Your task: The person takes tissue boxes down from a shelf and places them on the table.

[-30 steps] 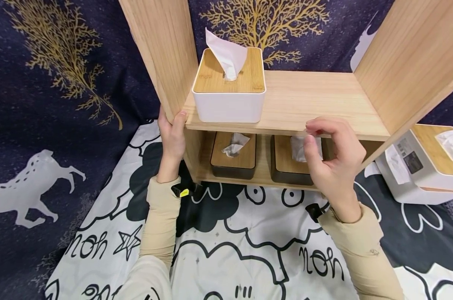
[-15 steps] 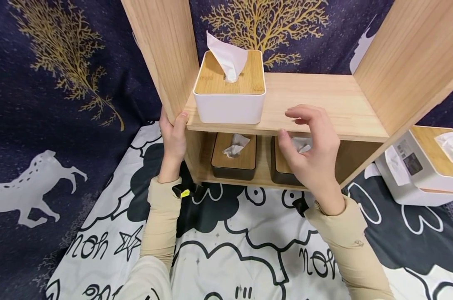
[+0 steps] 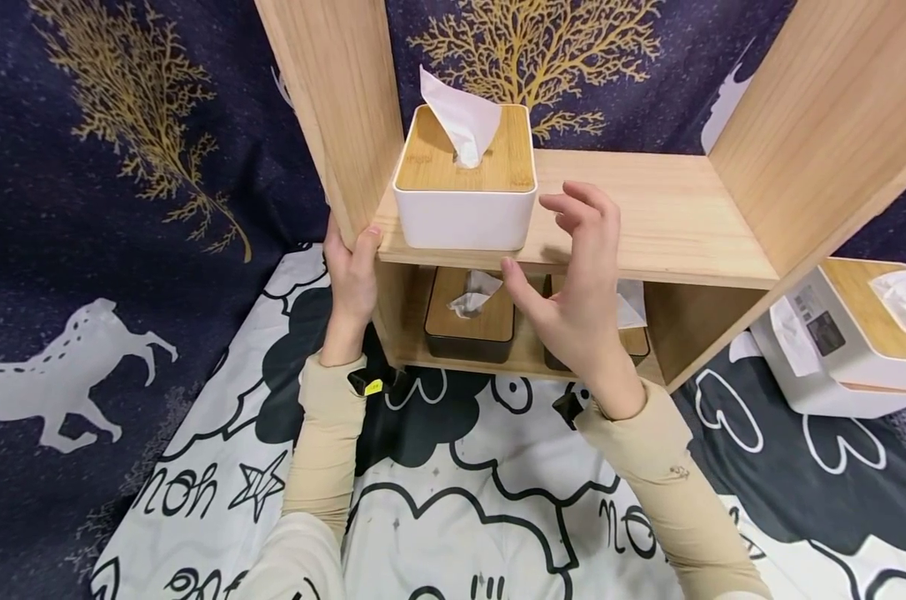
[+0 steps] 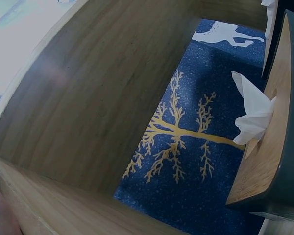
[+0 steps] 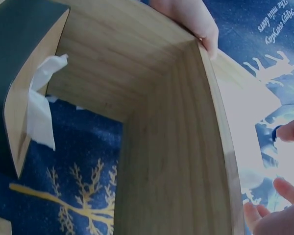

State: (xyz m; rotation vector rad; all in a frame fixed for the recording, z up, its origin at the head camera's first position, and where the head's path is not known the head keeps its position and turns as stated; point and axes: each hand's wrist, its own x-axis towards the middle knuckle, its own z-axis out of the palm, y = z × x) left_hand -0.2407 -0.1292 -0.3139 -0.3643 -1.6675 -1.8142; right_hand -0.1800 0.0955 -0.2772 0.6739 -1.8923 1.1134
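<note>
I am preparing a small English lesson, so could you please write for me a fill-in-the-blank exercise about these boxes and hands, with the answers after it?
Sides are as the person sees them.
1. The left hand grips the wooden shelf at its ____ side.
2. Below the board, ____ dark boxes sit inside.
3. The tissue box above them has a ____ body.
4. Another tissue box lies outside, beyond the ____ side panel.
Answers: left; two; white; right.

On the upper board (image 3: 670,204) of the pale wooden shelf (image 3: 805,142) — a white square tissue box with a wooden lid (image 3: 465,212). On the lower board (image 3: 528,348) — two dark, wooden-lidded tissue boxes (image 3: 469,333), side by side.
</note>
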